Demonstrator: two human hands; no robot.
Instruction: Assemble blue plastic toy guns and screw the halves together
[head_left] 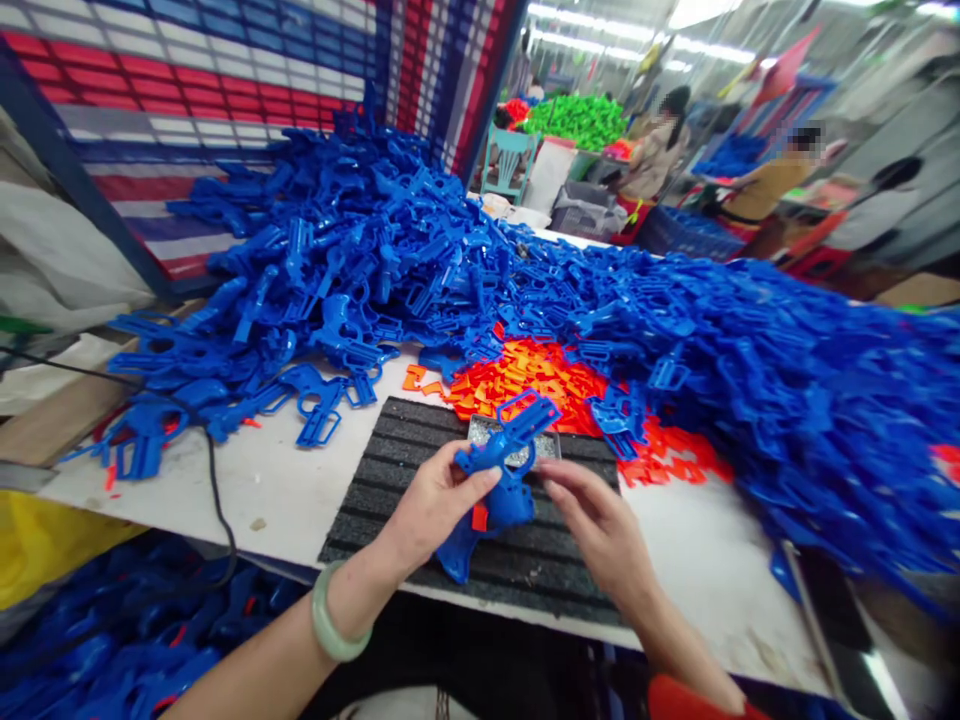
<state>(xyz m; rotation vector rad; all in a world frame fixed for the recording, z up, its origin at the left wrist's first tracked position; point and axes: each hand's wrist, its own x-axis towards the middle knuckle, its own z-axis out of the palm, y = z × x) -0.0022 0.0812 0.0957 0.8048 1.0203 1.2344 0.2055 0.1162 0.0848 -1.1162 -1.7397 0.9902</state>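
Observation:
A blue plastic toy gun part [508, 440] is tilted up in my left hand [442, 497], the thumb pressed over its middle. My right hand [592, 515] is beside the part's right side, thumb and index fingertips close together; whatever they pinch is too small to make out. Under the held part, another blue piece [456, 552] with an orange bit [480, 517] lies on the dark ribbed mat [405, 440]. Behind the held part sits a small tray [553, 446] of tiny shiny pieces, with a heap of orange parts [544, 375] beyond it.
Large heaps of blue parts [420, 230] cover the back and right of the white table [697, 580]. A black cable [214, 490] hangs at the left. A phone-like dark object [840, 620] lies at the right edge. Several people sit farther back.

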